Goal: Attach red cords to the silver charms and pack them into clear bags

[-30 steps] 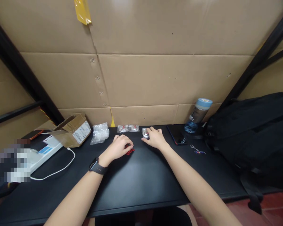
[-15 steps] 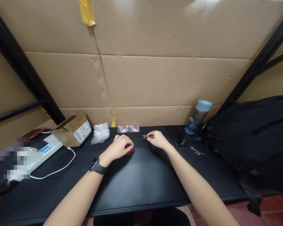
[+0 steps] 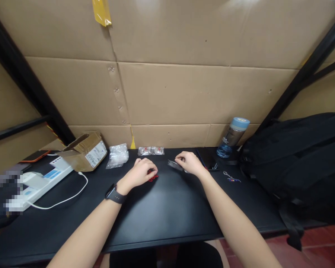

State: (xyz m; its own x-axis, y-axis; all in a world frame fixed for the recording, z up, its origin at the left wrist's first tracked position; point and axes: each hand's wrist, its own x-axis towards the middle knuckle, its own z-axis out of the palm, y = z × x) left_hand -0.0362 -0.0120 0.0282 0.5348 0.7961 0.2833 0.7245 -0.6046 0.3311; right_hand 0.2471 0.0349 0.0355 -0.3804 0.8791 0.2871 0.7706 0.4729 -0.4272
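My left hand (image 3: pixel 142 172), with a dark watch on its wrist, is closed over the black table. A looped red cord (image 3: pixel 153 176) shows under its thumb and fingertips. My right hand (image 3: pixel 190 163) pinches a small clear plastic packet (image 3: pixel 174 165) by its right side, low over the table. What the packet contains is too blurred to tell. Two clear packets with round, red-centred contents (image 3: pixel 150 150) lie side by side behind my hands, near the cardboard wall.
At left stand an open cardboard box (image 3: pixel 92 153), crumpled clear bags (image 3: pixel 117 156) and a white power strip (image 3: pixel 44 184) with a cable. On the right are a dark phone (image 3: pixel 208 160), a small charm with a loop (image 3: pixel 233 179), a blue-lidded bottle (image 3: pixel 232 137) and a black backpack (image 3: pixel 301 167).
The packet in my right hand has turned so that more of its length shows, and my fingers have shifted on it. My left hand stays by the red cord. The view has moved slightly.
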